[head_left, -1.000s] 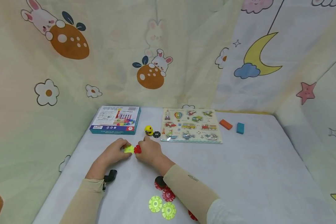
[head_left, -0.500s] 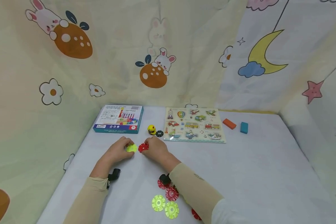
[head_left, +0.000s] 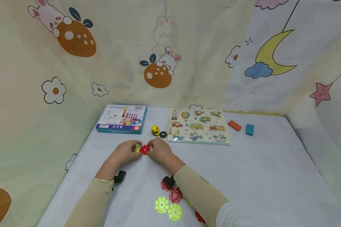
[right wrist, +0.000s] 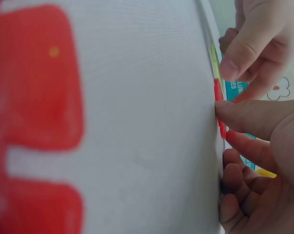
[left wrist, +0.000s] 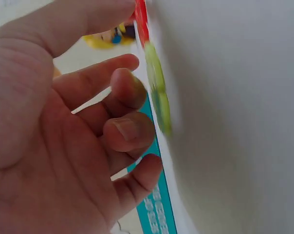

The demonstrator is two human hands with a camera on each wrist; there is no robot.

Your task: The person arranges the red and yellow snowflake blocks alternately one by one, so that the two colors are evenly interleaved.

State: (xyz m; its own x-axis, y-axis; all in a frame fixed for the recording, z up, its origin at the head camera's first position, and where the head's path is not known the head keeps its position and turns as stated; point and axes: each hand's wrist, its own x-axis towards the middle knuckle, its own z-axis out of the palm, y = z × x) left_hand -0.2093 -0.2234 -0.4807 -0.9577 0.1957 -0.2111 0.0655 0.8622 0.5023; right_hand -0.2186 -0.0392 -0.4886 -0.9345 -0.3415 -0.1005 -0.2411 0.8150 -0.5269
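Two flower-shaped plastic discs meet between my hands over the table. My left hand (head_left: pixel 125 153) pinches the yellow-green notched disc (head_left: pixel 137 148), thumb in front and fingers behind. From the right, my right hand (head_left: pixel 163 152) pinches the red notched disc (head_left: pixel 142 151) at its edge between thumb and forefinger. The red disc overlaps part of the yellow-green one in the head view. Seen edge-on in the left wrist view, the yellow-green disc (left wrist: pixel 156 73) runs straight on from the red disc (left wrist: pixel 141 24). My right hand's other fingers curl loosely below in the right wrist view.
Loose yellow-green discs (head_left: pixel 175 208) and red discs (head_left: pixel 176 200) lie near my right forearm, partly hidden by it. Behind my hands stand a boxed set (head_left: pixel 120 121), a yellow toy figure (head_left: pixel 154 130), a black chip (head_left: pixel 163 134), a puzzle board (head_left: pixel 200 126) and orange and blue blocks (head_left: pixel 249 129).
Half a second ago the red and yellow-green discs were held apart; now they are together, with the red face turned to view. The head view has shifted slightly.
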